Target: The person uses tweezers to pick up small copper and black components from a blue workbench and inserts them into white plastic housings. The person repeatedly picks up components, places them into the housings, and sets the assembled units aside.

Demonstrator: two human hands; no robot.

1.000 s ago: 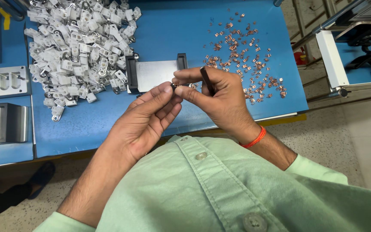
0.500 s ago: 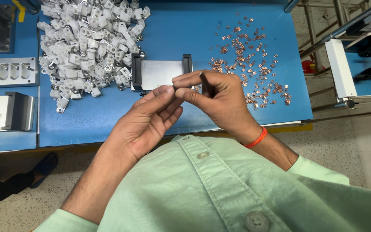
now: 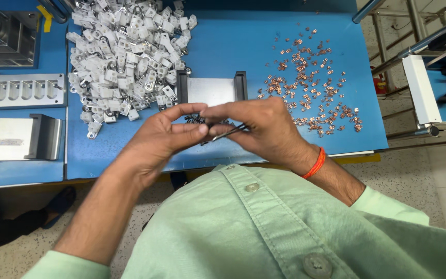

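Note:
My left hand (image 3: 161, 139) and my right hand (image 3: 256, 126) meet fingertip to fingertip above the front of the blue table (image 3: 243, 46). The right hand grips thin dark tweezers (image 3: 228, 133), tips pointing left toward the left fingers. The left thumb and forefinger pinch something very small; what it is cannot be told. Behind the hands lies a small metal fixture plate with dark end blocks (image 3: 211, 89). A heap of white plastic-and-metal parts (image 3: 127, 51) lies to the back left. Scattered small copper pieces (image 3: 311, 82) lie to the right.
At the left lie a metal tray with slots (image 3: 19, 90), a grey metal bracket (image 3: 16, 137) and a metal machine block (image 3: 3, 31). A white and metal frame (image 3: 419, 88) stands right of the table. An orange band circles my right wrist.
The view has shifted so the table sits lower in frame. My hands have stayed together, and the tweezers have tilted from upright to nearly level.

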